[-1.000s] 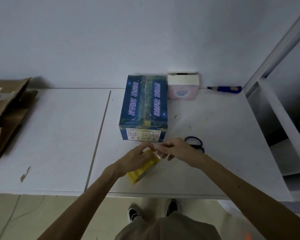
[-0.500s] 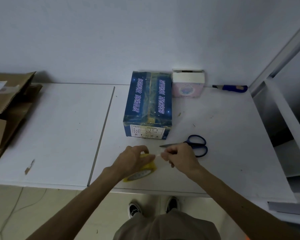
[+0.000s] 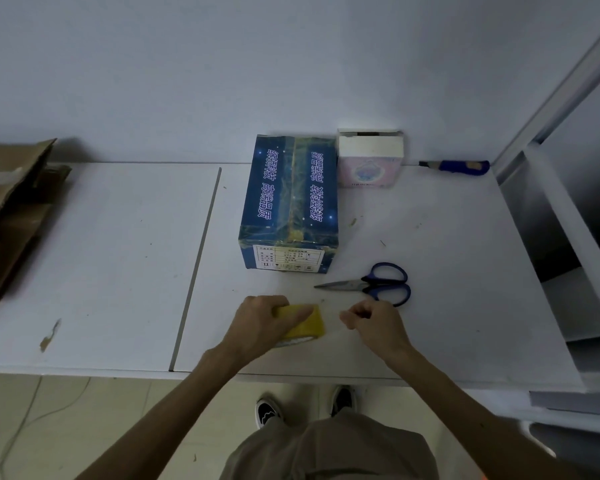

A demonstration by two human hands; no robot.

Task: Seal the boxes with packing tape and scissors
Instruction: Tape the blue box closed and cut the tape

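Left hand [image 3: 260, 323] grips tape roll [image 3: 305, 323] near table [image 3: 118, 341] edge; right hand [image 3: 378, 325] pinches tape strip [image 3: 333, 330]. Strip barely visible.

white table [image 3: 101, 254] bears blue box [image 3: 290, 202], scissors [image 3: 371, 284], pink box [image 3: 369, 168].

The right hand [image 3: 374, 323], which was pinching at the yellow tape roll [image 3: 305, 323] a second ago, now sits apart from the left hand's [image 3: 260, 327] grip, drawn off to the right. A faint clear strip [image 3: 331, 335] spans the new gap. The scissors [image 3: 371, 284], half hidden before, now show whole just beyond the right hand.
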